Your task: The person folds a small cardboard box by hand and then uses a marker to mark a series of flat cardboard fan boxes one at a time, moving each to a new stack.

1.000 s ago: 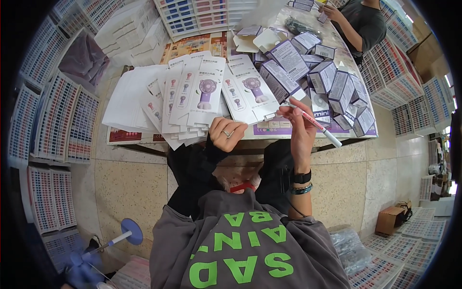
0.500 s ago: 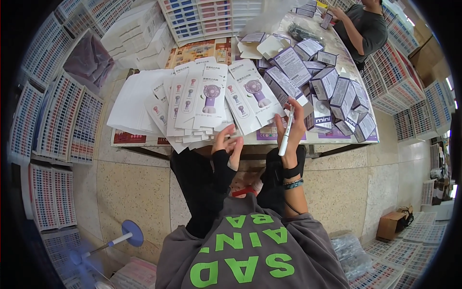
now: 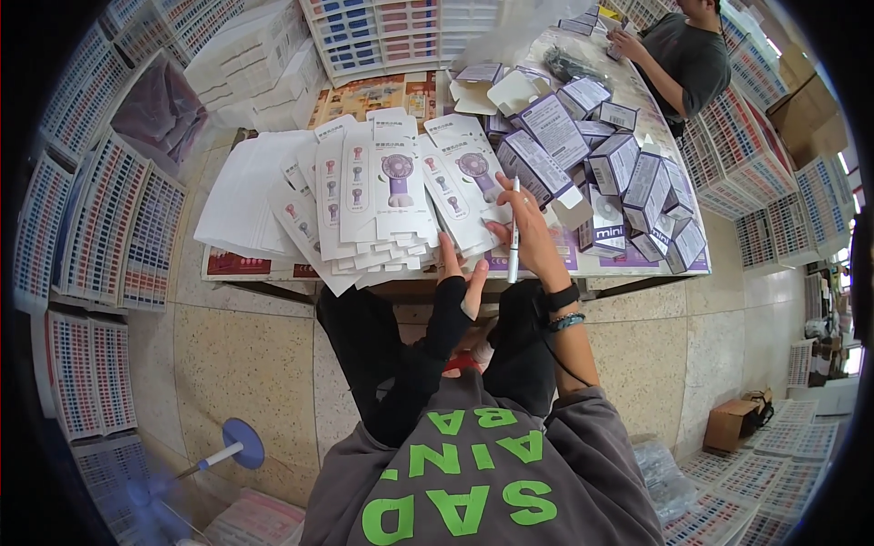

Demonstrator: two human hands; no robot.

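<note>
Flattened white cartons (image 3: 396, 196) printed with a purple handheld fan lie in an overlapping pile near the table's front edge. My right hand (image 3: 539, 247) grips a slim white marker pen (image 3: 514, 238), held upright between the fingers. Its fingertips rest at the right edge of the rightmost flat carton (image 3: 472, 173). My left hand (image 3: 458, 273), in a black fingerless sleeve, has its fingers apart and holds nothing that I can see. The fingertips are at the lower edge of the cartons; whether they touch is unclear.
Folded-up purple and white boxes (image 3: 555, 132) are heaped on the right. Blank white sheets (image 3: 250, 196) lie at the left. Crates of small coloured parts (image 3: 373, 36) stand behind the table. A co-worker (image 3: 685, 59) is at the far right. A blue-bladed fan (image 3: 241, 443) stands lower left.
My right hand has moved left with the marker pen, onto the rightmost flat carton's edge. My left hand has shifted slightly right, its fingers straighter. The co-worker's hands have lowered.
</note>
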